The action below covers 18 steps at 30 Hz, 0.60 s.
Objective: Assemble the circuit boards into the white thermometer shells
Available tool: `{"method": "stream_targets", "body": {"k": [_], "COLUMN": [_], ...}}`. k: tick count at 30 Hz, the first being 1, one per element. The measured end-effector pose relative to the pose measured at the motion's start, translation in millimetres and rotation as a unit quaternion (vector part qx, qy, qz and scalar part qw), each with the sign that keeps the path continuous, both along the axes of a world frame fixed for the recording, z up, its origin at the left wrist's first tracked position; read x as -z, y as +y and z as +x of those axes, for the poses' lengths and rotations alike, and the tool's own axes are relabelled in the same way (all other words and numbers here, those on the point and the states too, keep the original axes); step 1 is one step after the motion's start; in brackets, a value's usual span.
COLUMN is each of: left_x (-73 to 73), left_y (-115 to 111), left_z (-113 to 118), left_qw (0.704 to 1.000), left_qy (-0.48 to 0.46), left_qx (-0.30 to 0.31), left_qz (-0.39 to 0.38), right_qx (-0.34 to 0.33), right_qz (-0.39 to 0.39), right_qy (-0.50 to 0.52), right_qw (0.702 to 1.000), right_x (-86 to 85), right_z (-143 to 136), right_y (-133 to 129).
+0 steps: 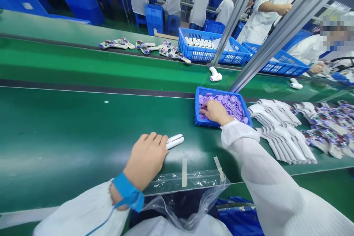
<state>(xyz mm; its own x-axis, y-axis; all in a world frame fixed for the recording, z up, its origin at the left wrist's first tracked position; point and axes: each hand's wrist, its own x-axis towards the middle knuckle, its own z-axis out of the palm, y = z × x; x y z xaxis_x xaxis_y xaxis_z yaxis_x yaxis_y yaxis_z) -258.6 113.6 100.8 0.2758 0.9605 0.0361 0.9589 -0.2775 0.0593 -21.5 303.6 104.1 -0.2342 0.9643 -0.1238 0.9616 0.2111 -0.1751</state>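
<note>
My left hand (148,156), with a blue band at the wrist, is wrapped round a white plastic housing (175,141) on the green work surface. Only the slim, split end of that housing shows past my fingers; the rest lies under my palm. My right hand (215,111) reaches into a blue tray (197,115) of small purple plastic parts (233,106). Its fingers are bent down and drawn together among the parts at the tray's left side. Whatever is between those fingertips is hidden.
Stacked white housing shells (286,143) lie right of the tray, then assembled-looking halves with wires (329,129). A metal post (279,33) slants up behind the tray. Beyond are a white gun-shaped housing (215,74) and a blue crate (190,49). Tape strips (184,172) hold clear plastic film at the front edge.
</note>
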Motion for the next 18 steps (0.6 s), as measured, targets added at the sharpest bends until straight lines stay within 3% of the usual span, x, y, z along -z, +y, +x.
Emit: {"method": "stream_targets", "body": {"k": [3,6,9,12,15,18], "left_x": [-1.9,-2.8,-2.4,-1.9,-3.1,-7.4], "left_y": [9,8,2,-2,-3,-4], "left_z": [10,-1,-17,-23,-20,-13], "left_qw": [0.998,0.974,0.91,0.826,0.764,0.783], "left_qy": [-0.014,-0.167,-0.339,-0.475,-0.556,-0.559], "left_qx": [-0.047,-0.136,-0.194,-0.227,-0.214,-0.162], "left_qz": [-0.028,-0.064,-0.138,-0.205,-0.249,-0.223], "right_qx": [0.02,0.036,0.041,0.032,0.028,0.032], "right_qz": [-0.01,0.001,0.003,0.001,0.009,0.041], "right_qy": [-0.044,-0.07,-0.07,-0.039,0.02,0.098], "right_qw": [0.999,0.997,0.997,0.999,0.999,0.994], "right_x": [5.2,9.3,12.5,12.0,5.5,-7.1], "right_z": [-15,-18,-16,-9,3,17], "right_y": [2,-2,-1,5,4,-17]}}
